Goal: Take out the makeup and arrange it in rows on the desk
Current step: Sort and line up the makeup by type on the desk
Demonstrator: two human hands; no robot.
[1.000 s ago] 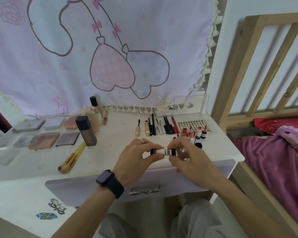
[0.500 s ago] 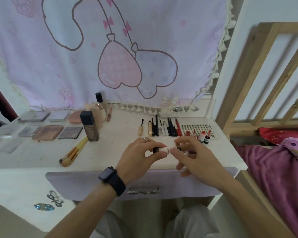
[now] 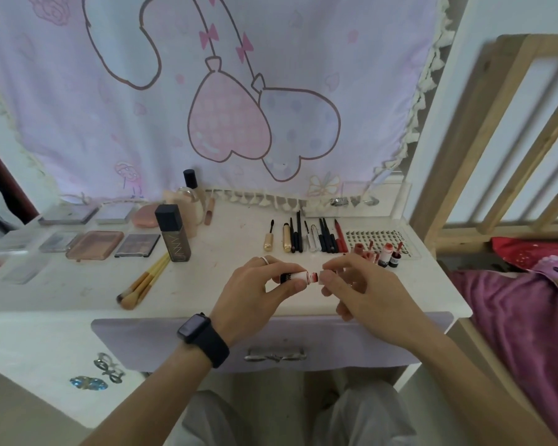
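Over the front of the white desk (image 3: 207, 284), my left hand (image 3: 255, 297) grips a small lip tint tube (image 3: 298, 276) with a black base and a red neck. My right hand (image 3: 364, 291) pinches its cap (image 3: 327, 273) right at the neck. Behind my hands lies a row of pencils and mascaras (image 3: 306, 236), with several small lip tints (image 3: 384, 252) to the right. Palettes (image 3: 94, 244) lie in rows at the left, beside a dark bottle (image 3: 173, 233) and brushes (image 3: 145, 281).
A lash tray (image 3: 380, 238) lies at the desk's back right. A lilac drawer front (image 3: 271, 342) sits below the desk edge. A wooden bed frame (image 3: 496, 140) and pink bedding (image 3: 529, 300) stand at the right. A cartoon cloth (image 3: 207, 91) hangs behind.
The view has tilted down a little and my hands have risen slightly. The tube's red neck now shows between my hands, where the cap sat against the tube before.
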